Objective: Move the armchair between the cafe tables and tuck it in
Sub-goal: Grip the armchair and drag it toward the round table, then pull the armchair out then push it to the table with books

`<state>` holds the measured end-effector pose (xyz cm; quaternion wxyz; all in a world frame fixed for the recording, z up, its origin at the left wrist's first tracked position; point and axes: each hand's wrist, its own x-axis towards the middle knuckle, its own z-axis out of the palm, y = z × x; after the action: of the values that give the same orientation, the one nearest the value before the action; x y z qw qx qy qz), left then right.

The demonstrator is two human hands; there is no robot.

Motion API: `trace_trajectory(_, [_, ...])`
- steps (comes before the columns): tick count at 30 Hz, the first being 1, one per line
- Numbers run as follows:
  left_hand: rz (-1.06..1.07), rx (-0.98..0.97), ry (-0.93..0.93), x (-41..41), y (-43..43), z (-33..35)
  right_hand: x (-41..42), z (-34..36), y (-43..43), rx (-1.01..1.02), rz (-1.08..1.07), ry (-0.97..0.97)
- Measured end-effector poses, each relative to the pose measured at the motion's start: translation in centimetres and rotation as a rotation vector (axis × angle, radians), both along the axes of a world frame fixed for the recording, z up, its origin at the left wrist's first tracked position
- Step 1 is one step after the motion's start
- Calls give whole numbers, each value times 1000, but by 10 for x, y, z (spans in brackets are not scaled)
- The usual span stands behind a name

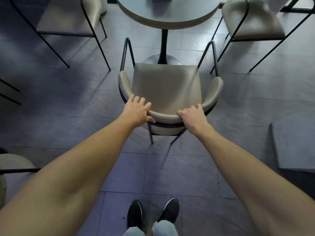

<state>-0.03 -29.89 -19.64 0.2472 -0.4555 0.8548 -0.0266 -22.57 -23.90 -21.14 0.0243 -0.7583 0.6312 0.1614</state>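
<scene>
Armchair [166, 86] stands in the middle of the frame, facing the round cafe table [167, 14] at top centre. Left hand [138, 110] and right hand [193, 116] both grasp its curved backrest.

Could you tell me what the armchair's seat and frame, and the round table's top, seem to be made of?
The armchair seat and curved backrest look like taupe leather or vinyl: smooth, with a soft sheen and a padded edge. Its frame appears to be thin black metal tubing, matte. The round table top reads as a smooth grey laminate or painted surface with a duller edge band; which one is unclear.
</scene>
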Motion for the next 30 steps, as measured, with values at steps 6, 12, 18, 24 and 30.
trace_trajectory(6, [70, 11, -1, -12, -17, -1, -8, 0, -22, -14, 19, 0])
trace_trajectory(12, [30, 12, -32, -16, -27, 4, -12, 1, -30, -16, 30, -1])
trace_trajectory(18, [32, 14, 10, -42, -13, 34, -22, 38, -18, -54, -50, 12])
trace_trajectory(24, [-4, -107, 166, -95, -23, 132, -50, 131, -9, -169, -196, 121])
trace_trajectory(30, [-93, -216, 292, -144, -37, 228, -97, 226, -16, -254, -317, 130])
